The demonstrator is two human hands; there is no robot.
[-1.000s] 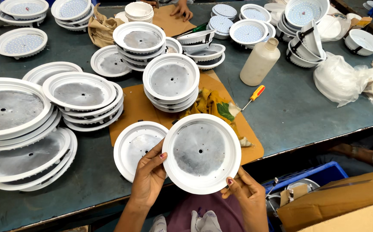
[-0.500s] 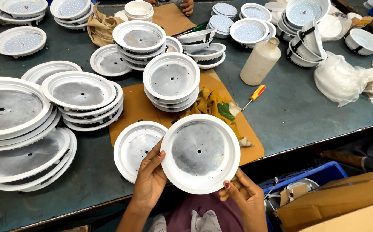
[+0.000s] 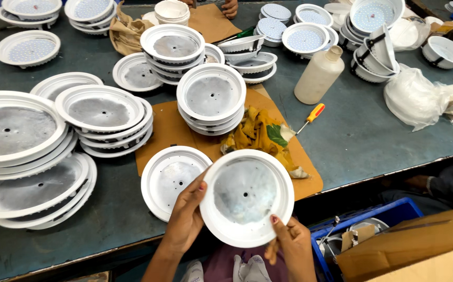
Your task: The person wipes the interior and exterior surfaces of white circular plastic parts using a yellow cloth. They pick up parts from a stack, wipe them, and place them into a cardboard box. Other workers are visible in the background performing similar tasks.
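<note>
I hold a round white lamp housing (image 3: 246, 196) with a grey metal inside, tilted toward me above the table's near edge. My left hand (image 3: 185, 216) grips its left rim, thumb on the inside. My right hand (image 3: 288, 245) holds the lower right rim from below. Just left of it a second, similar housing (image 3: 168, 177) lies flat on a brown cardboard sheet (image 3: 166, 125). Behind it stands a short stack of the same housings (image 3: 210, 99).
Stacks of larger housings (image 3: 22, 151) fill the left side. A yellow-green rag (image 3: 260, 133), an orange-handled screwdriver (image 3: 311, 117) and a beige plastic bottle (image 3: 319, 75) lie to the right. Another person's hand (image 3: 230, 7) is at the far edge. A blue crate (image 3: 393, 216) and cardboard box (image 3: 419, 245) sit lower right.
The held housing has come a little lower and closer to me, and my right hand has shifted along its lower rim. Nothing else moved.
</note>
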